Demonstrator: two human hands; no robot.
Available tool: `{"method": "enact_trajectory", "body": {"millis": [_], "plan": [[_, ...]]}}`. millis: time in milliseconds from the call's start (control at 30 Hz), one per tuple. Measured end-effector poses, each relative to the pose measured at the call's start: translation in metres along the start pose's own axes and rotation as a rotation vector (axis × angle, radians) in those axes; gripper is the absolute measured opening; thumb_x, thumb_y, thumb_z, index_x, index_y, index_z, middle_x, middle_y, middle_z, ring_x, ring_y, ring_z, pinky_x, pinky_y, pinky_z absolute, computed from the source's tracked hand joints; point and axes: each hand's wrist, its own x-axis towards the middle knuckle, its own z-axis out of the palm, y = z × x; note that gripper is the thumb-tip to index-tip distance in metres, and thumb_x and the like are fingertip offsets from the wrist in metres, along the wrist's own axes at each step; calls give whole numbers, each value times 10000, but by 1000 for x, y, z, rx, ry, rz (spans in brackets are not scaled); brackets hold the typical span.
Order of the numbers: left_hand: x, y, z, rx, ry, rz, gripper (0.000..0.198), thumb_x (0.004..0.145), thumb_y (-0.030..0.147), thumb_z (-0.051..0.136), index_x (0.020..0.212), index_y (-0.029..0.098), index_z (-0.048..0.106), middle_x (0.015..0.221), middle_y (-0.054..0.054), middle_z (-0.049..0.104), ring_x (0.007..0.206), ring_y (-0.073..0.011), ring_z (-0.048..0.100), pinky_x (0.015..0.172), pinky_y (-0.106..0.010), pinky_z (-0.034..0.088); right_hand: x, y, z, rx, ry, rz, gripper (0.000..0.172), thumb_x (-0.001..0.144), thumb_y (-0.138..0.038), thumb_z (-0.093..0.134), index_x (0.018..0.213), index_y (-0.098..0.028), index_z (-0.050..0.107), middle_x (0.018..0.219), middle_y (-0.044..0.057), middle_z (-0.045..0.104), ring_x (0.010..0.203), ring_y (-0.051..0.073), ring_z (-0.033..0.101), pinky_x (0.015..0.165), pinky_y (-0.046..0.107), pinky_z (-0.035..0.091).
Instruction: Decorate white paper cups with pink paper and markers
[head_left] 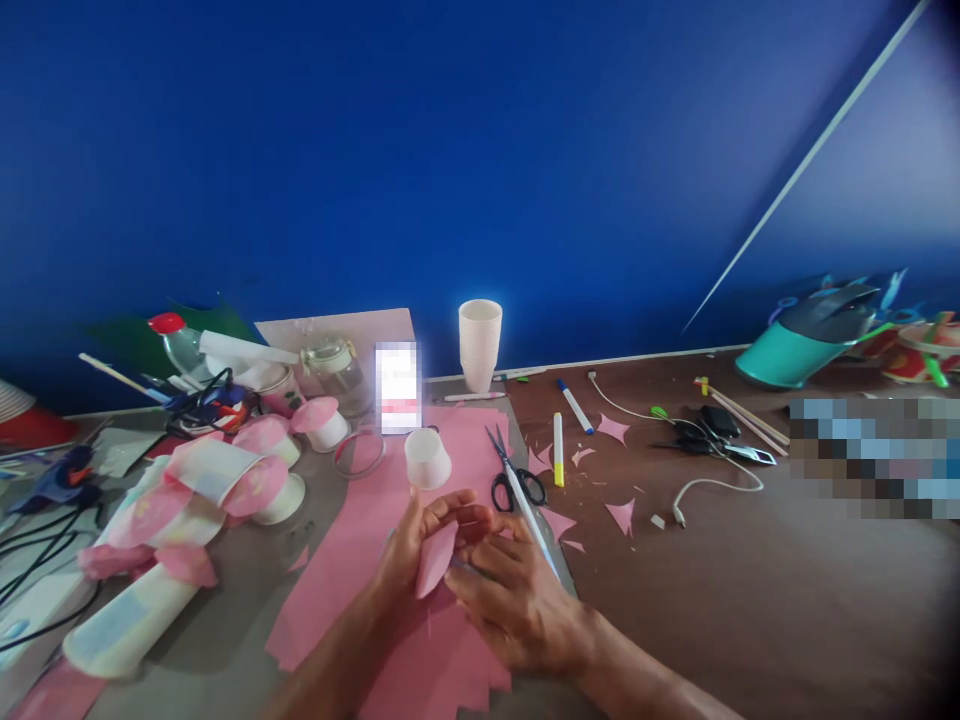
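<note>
Over the pink sheet (322, 590), my left hand (405, 550) is closed on a small curved piece of pink paper (436, 562), which stands on edge between thumb and fingers. My right hand (517, 600) is close against it, its fingers curled in near the paper's right side; what they grip is hidden. A white paper cup (427, 460) sits just beyond my hands. Black-handled scissors (517, 480) lie to the right with blades pointing away, beside a long white stick-like thing (534, 520).
Stacked white cups (480, 340) stand by the wall, right of a blurred upright screen (398, 388). Pink-and-white cup shapes (214, 468) crowd the left, near black cables (45, 550). Rightward lie a yellow marker (558, 450), pink scraps (621, 516), a white cable (720, 487) and a teal container (787, 350).
</note>
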Motion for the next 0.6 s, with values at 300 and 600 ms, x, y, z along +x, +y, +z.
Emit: {"method": "enact_trajectory", "body": {"millis": [300,600], "plan": [[-4,-10,2,168,84,210,707,722,779,704,1029,146,768,994,-142,778,1090,-363,683,1058,-510,457,-4,-12,33,849,94,912,221,995,-373,466,978,-199,601,535,-66,506,405,117,440,385,218,361],[-1,-5,-1,138,196,378,600,821,690,678,1134,182,737,1269,-127,712,1371,-340,502,1183,-450,345,-4,-3,2,-29,229,308,275,941,-208,559,1215,-191,559,902,63,760,715,215,694,802,394,494]]}}
